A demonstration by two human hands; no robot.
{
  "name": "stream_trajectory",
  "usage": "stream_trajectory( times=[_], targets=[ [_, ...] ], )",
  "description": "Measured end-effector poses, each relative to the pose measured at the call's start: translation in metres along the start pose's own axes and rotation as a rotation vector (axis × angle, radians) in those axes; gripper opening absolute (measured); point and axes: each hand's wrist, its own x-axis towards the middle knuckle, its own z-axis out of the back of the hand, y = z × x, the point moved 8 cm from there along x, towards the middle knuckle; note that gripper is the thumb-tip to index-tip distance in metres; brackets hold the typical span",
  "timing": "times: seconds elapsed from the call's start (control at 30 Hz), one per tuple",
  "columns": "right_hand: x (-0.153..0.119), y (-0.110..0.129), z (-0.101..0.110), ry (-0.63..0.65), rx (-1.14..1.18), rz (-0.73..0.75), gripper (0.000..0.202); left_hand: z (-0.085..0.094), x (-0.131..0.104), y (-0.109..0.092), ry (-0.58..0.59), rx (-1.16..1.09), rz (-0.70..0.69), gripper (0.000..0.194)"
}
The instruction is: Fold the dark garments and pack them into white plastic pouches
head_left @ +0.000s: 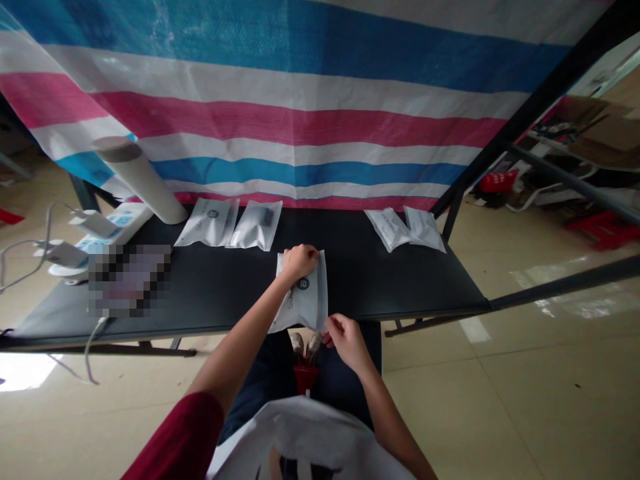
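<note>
A white frosted zip bag (313,303) with a round dark mark lies at the near edge of the black table, its near end reaching past the edge. My left hand (300,261) is closed on its far end, fingers curled toward the far right corner. Lower down, my right hand (346,339) pinches the near right corner. Whatever the bag contains does not show. Behind it, at the back of the table, are a printed white bag (207,223) and another bag (255,225) with a dark item inside. Two more bags, a left one (389,229) and a right one (425,229), touch at the back right.
On the left of the black table (350,280) stand a pale bottle (145,183) and a power strip (125,223) with plugged-in chargers and cables. A blurred-out phone-like item (133,280) lies nearby. A striped sheet (300,100) hangs behind; a dark frame (470,170) rises at right.
</note>
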Motion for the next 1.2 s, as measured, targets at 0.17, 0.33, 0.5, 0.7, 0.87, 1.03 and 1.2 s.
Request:
stream_trajectory(
  times=[0.17,0.33,0.5,0.7,0.87,1.03,1.2],
  targets=[
    [0.006,0.009,0.018,-0.138,0.146,0.021,0.047,0.024,-0.023,-0.018,-0.265,-0.023,-0.139,0.033],
    [0.033,0.017,0.022,-0.037,0.117,0.035,0.043,0.026,-0.068,-0.003,-0.335,-0.116,-0.276,0.047],
    [0.074,0.037,0.014,0.019,-0.157,0.106,0.029,-0.006,-0.093,0.025,-0.239,-0.166,-0.289,0.054],
    [0.109,0.067,-0.002,0.026,-0.553,0.162,0.016,-0.013,-0.095,0.029,-0.222,-0.156,-0.294,0.054],
    [0.116,0.070,-0.003,0.092,-0.619,0.152,0.017,-0.014,-0.095,0.026,-0.221,-0.092,-0.314,0.055],
    [0.105,0.057,0.044,0.031,-0.354,0.102,0.019,-0.024,-0.097,0.021,-0.171,0.039,-0.310,0.063],
    [0.085,0.046,0.108,-0.162,-0.068,0.061,0.028,-0.026,-0.096,0.017,-0.129,0.113,-0.333,0.063]
  ],
)
